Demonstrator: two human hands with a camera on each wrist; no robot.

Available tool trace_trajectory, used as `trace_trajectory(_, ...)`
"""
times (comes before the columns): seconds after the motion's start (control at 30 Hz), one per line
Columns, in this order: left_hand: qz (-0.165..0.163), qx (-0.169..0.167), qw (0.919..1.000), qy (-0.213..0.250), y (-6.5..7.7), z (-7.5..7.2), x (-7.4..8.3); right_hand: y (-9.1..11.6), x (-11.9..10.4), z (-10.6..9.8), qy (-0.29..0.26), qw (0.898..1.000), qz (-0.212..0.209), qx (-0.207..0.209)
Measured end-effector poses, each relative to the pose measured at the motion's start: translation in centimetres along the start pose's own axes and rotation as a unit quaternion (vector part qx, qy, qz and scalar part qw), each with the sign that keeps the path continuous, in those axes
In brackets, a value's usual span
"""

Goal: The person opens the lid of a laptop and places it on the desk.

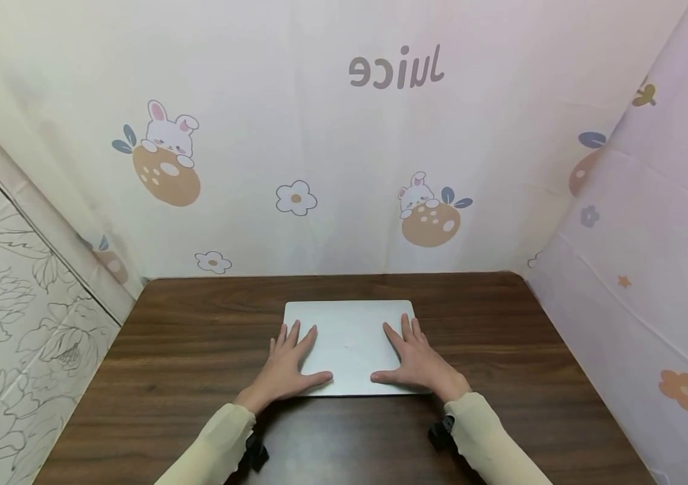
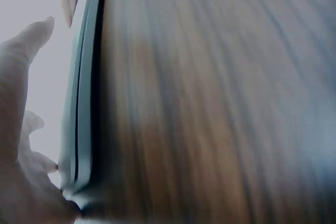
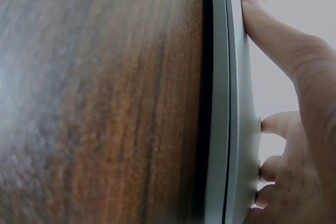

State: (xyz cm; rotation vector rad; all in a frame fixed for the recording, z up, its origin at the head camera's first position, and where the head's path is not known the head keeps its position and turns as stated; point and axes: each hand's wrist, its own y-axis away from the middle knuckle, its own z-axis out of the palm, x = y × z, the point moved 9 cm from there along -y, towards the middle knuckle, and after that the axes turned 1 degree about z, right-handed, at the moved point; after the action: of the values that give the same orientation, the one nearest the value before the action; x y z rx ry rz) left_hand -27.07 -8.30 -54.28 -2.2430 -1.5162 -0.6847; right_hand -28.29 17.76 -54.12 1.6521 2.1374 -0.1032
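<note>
Silver-white closed laptop (image 1: 350, 343), or at least the seam along its edge makes it look like one, lying on the dark wood table (image 1: 192, 364) right in front of the person. Long axis runs side to side, basically from one hand to the other, with a long edge facing the person. Left hand (image 1: 286, 368) is on the left end and right hand (image 1: 421, 364) on the right end, so neither one's nearer, both are touching it. Nothing's clamped tbh: fingers and thumbs are spread apart on top, thumbs pointing in at each other with bare surface between them. Wrist views show a dark strip (image 3: 208, 77) under that edge, can't tell if it's shadow or a gap
</note>
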Motion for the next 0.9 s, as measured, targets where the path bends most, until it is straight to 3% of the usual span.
trace_trajectory(0.2,-0.007,-0.006,0.9999,0.012,1.2,-0.9,-1.2,0.1,-0.1,0.0,-0.004,1.0,-0.002,0.0)
trace_trajectory(0.47,-0.041,-0.006,0.9991,0.006,2.7,-2.1,-2.9,0.0,-0.1,-0.1,-0.002,1.0,-0.004,-0.004)
trace_trajectory(0.7,-0.059,-0.017,0.9979,0.019,3.5,-2.2,-4.4,0.2,-0.3,-0.4,-0.001,1.0,-0.009,0.005)
trace_trajectory(0.9,-0.045,-0.037,0.9983,0.004,3.6,-1.4,-4.6,0.5,-0.5,-0.6,0.01,1.0,-0.02,0.011)
